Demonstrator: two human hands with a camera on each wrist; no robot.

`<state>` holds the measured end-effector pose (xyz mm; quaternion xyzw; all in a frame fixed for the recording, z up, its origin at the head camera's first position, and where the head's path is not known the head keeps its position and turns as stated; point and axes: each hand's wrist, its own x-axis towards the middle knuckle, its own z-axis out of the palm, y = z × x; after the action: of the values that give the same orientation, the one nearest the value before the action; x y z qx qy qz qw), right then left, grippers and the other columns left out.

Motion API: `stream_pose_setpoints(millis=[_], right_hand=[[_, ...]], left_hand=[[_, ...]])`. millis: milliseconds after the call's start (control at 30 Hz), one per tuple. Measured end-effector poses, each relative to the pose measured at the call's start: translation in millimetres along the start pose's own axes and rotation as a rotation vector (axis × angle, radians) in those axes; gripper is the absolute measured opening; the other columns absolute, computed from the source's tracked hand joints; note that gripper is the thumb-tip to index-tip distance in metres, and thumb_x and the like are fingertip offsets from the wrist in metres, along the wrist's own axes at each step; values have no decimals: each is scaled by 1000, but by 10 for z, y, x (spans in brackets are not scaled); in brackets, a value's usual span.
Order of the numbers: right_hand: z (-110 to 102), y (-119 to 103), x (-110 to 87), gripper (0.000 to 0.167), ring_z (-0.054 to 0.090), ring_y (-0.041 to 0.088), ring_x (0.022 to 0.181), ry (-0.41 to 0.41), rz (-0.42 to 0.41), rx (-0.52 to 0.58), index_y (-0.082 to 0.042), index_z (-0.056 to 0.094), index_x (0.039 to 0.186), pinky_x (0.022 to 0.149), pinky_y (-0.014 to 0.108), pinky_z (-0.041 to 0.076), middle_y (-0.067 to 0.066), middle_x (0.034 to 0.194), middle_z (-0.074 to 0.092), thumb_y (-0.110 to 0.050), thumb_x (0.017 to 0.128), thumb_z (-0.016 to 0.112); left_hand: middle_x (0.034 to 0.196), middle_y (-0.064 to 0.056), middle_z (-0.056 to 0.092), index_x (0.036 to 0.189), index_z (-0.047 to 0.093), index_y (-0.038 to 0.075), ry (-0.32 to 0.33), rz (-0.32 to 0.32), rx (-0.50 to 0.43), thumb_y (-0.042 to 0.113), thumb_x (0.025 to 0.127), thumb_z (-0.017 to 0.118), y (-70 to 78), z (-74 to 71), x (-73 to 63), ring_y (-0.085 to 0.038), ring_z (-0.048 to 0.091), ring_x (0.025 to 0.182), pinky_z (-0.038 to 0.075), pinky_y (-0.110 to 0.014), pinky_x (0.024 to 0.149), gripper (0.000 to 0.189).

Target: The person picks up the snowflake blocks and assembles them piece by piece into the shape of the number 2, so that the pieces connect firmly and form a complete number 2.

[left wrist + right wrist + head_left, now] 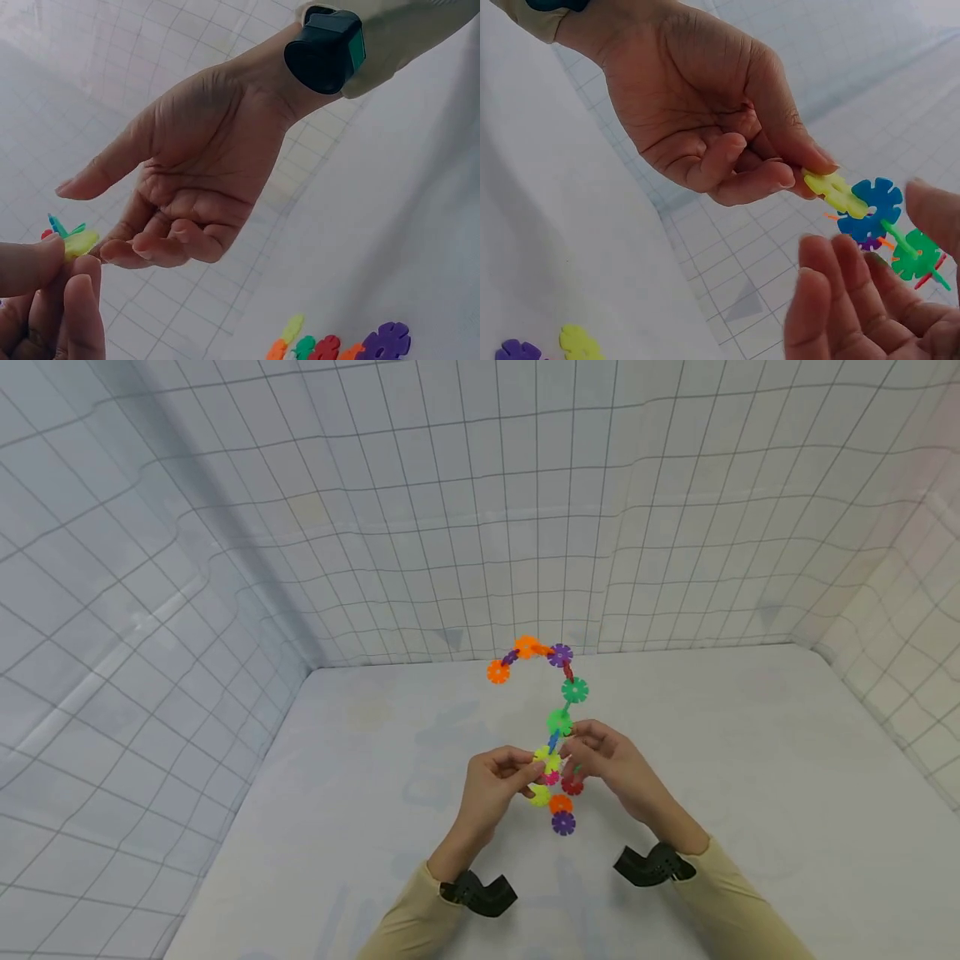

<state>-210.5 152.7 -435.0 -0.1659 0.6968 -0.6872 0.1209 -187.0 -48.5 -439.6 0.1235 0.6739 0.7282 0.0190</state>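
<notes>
A curved chain of slotted plastic snowflake discs stretches away from my hands in the head view, with orange [498, 672], purple [559, 655] and green [575, 690] discs along it. Between thumb and fingers, my left hand [487, 793] pinches the yellow disc [834, 193] at the near end. That disc joins a blue disc [881, 196], followed by a green one [916, 255]. My right hand [618, 768] hovers beside the chain, its thumb and fingers apart around the blue and green discs. No firm hold by it shows.
Loose discs lie on the white table [360, 793] below the hands, among them a purple disc [563, 823], an orange disc [561, 804] and a red disc [572, 786]. A grid-patterned white curtain [480, 527] surrounds the back and sides. Each wrist wears a black mount [480, 895].
</notes>
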Motion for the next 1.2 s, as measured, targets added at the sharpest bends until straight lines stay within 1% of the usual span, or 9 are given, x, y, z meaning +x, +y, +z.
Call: stream_pose_setpoints(millis=[133,267,433,500,600,767,833,967,1200], right_hand=[[18,28,-5,32,57,45,80,-82,55,-47,4,58,109,74,48,53,19,87,63,-23,93,63],[35,47,-9,28,58,41,77,-71,41,-61,4,62,102,72,45,53,16,81,64,-23,92,64],[15,73,-8,22,59,38,71,-58,-4,-60,4,60,99,70,45,54,24,80,63,-17,94,62],[0,81,-2,21,59,38,70,-49,-22,-60,4,60,99,69,46,54,29,82,61,-16,94,62],[-26,84,8,20,60,40,72,-24,-46,-61,4,60,99,68,45,54,34,85,59,-15,94,61],[-60,71,13,19,60,36,74,22,-54,-73,5,60,101,66,37,54,26,85,62,-12,93,62],[-66,64,15,19,60,32,73,33,-55,-72,5,60,100,65,34,54,24,85,63,-12,93,62],[-72,52,14,18,61,31,72,33,-81,-67,4,60,100,64,32,53,28,87,62,-12,93,62],[-92,25,6,17,60,44,77,33,-92,-47,2,61,99,63,30,53,7,82,67,-14,93,62]], left_hand=[[86,-36,61,92,66,-11,23,10,-23,6,88,68,-8,12,2,-13,65,66,53,-24,56,18],[86,-33,63,93,67,-9,24,-4,-15,8,87,69,-25,33,2,-15,65,67,53,-24,55,18],[86,-22,67,97,68,-6,15,-33,33,11,91,65,-99,44,30,-28,65,75,54,-26,60,19],[89,-23,66,99,68,-7,7,-44,62,11,94,61,-129,36,47,-35,64,80,56,-33,64,20],[88,-18,68,98,70,-4,12,-39,204,16,95,60,-147,19,56,-35,63,83,55,-36,67,23],[79,7,65,93,74,12,33,-89,618,34,83,74,-450,-67,95,-13,57,73,46,-26,62,24],[79,9,63,92,73,14,21,-102,724,37,78,77,-572,-99,101,-11,54,73,46,-26,63,28],[81,6,63,91,72,12,2,-53,824,37,72,83,-642,-128,77,-10,50,71,44,-26,65,33],[80,3,58,87,68,9,-70,-24,864,28,69,86,-625,-145,67,-12,47,70,42,-26,63,32]])
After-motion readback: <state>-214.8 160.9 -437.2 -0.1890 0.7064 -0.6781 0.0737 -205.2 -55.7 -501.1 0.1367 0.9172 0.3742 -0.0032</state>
